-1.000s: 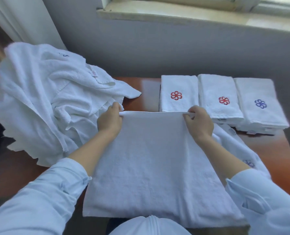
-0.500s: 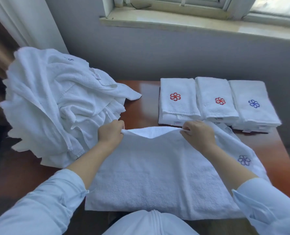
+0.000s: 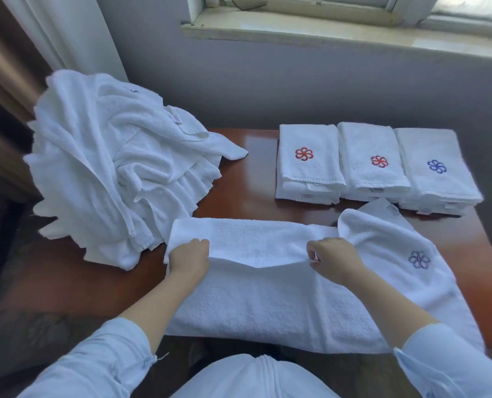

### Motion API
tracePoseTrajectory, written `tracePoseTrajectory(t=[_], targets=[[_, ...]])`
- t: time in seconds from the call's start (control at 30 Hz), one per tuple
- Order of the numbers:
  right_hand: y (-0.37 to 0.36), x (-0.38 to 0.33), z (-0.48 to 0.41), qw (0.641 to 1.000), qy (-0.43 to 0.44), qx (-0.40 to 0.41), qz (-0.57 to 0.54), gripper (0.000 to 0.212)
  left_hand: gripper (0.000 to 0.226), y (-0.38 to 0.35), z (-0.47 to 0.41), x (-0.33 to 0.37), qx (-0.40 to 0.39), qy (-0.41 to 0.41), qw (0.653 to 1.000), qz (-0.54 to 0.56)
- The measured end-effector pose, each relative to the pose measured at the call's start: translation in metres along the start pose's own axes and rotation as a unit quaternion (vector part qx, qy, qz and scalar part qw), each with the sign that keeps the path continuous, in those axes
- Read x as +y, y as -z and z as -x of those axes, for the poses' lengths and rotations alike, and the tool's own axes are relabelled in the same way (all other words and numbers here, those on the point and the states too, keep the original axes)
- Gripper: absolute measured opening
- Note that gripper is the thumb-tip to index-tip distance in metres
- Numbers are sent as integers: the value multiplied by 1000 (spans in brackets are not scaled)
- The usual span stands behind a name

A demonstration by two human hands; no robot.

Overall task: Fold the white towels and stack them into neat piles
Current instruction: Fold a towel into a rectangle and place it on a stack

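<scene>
Both hands have drawn the far hem of the white terry towel (image 3: pixel 267 300) back toward the person since a second ago, when it lay against the folded piles; it now sags between them. The left hand (image 3: pixel 188 258) pinches the hem with curled fingers, as does the right hand (image 3: pixel 335 258) (fingertips partly tucked under cloth). The towel lies on the glossy brown wooden table (image 3: pixel 244 179), near three stacks of folded white towels (image 3: pixel 374 168), beside a rumpled heap of white towels (image 3: pixel 109 168). Its near right corner hides behind a pale blue sleeve (image 3: pixel 454 369).
</scene>
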State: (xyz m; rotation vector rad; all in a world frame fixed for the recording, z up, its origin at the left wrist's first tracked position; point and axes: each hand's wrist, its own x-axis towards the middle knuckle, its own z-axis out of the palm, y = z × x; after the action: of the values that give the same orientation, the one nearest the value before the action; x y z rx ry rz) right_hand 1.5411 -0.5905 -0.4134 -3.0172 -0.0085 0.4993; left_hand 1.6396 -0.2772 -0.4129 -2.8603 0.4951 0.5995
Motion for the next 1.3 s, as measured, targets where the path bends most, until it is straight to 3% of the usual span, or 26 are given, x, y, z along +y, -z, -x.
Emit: tracePoseTrajectory(t=[0.13, 0.2, 0.3, 0.4, 0.53, 0.63, 0.83, 1.03, 1.13, 1.23, 1.3], targets=[[-14, -10, 9, 992, -33, -108, -59, 10, 26, -10, 9, 2, -43, 20, 999, -20], [-12, -12, 7, 986, -51, -123, -101, 10, 24, -8, 9, 4, -35, 27, 999, -1], [-9, -18, -2, 987, -61, -48, -138, 14, 25, -4, 6, 6, 17, 25, 997, 74], [-5, -24, -13, 989, -67, 2, -131, 12, 33, -6, 2, 19, 46, -69, 988, 128], [-4, -11, -12, 996, -62, 56, -38, 17, 38, -6, -2, 54, 42, -177, 970, 159], [0, 11, 0, 987, -85, 119, -64, 24, 38, 4, -8, 88, 52, -217, 956, 191], [6, 61, 26, 950, -205, 165, -166, 43, 36, 37, -29, 163, 28, -262, 932, 248], [1, 104, 41, 954, -222, 84, -183, 47, 43, 56, -49, 227, -54, -257, 924, 276], [-2, 119, 40, 952, -235, 83, -175, 33, 55, 55, -60, 254, -100, -215, 925, 297], [-4, 132, 37, 923, -283, 129, -229, 33, 82, 51, -70, 274, -132, -147, 912, 359], [-5, 144, 32, 894, -329, 129, -276, 36, 78, 48, -75, 285, -135, -118, 900, 397]])
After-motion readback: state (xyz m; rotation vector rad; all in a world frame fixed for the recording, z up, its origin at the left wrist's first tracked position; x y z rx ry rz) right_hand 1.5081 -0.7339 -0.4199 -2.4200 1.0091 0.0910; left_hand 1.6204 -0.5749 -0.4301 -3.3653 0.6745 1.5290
